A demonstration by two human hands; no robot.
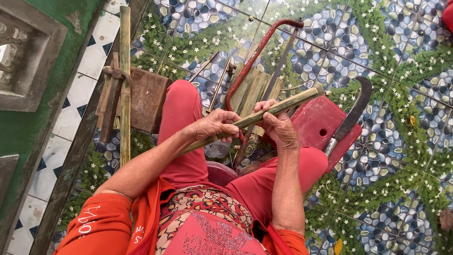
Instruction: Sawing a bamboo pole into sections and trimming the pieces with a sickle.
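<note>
A long greenish bamboo stick (292,101) lies slanted across my lap, running from my left forearm up to the right. My left hand (218,124) is closed around its lower part. My right hand (279,126) grips it a little higher, fingers wrapped over the stick. Both hands sit above my red trouser legs (184,118). Behind the hands a red-framed hacksaw (257,52) leans down between my knees, its lower end hidden by my hands.
A curved dark machete (351,113) rests on a low red stool (317,123) at my right knee. Split bamboo slats (252,89) lie on the patterned tile floor. At left stand a bamboo pole (124,80), a wooden block (147,100) and a green wall (37,113).
</note>
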